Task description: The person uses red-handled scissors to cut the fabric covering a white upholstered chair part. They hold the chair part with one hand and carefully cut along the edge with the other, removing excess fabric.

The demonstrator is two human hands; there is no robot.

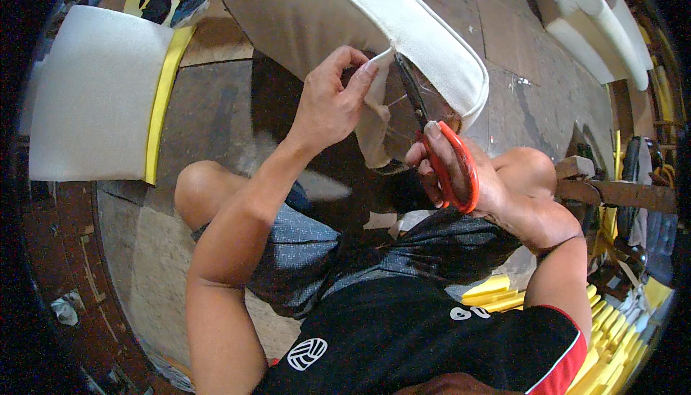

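Observation:
A large cushion-like piece covered in off-white fabric stands in front of me, piped along its edge. My left hand pinches the loose edge of that fabric between thumb and fingers. In my right hand is a pair of scissors with orange-red handles. Their dark blades point up and away, with the tips at the fabric edge just right of my left fingers. Below the blades a loose flap hangs with frayed threads. Whether the blades are parted cannot be made out.
At left stands a pale panel with a yellow foam edge. More white padded pieces lie at the far right. Yellow foam strips are heaped at lower right, near my elbow. A wooden beam lies beside my right knee.

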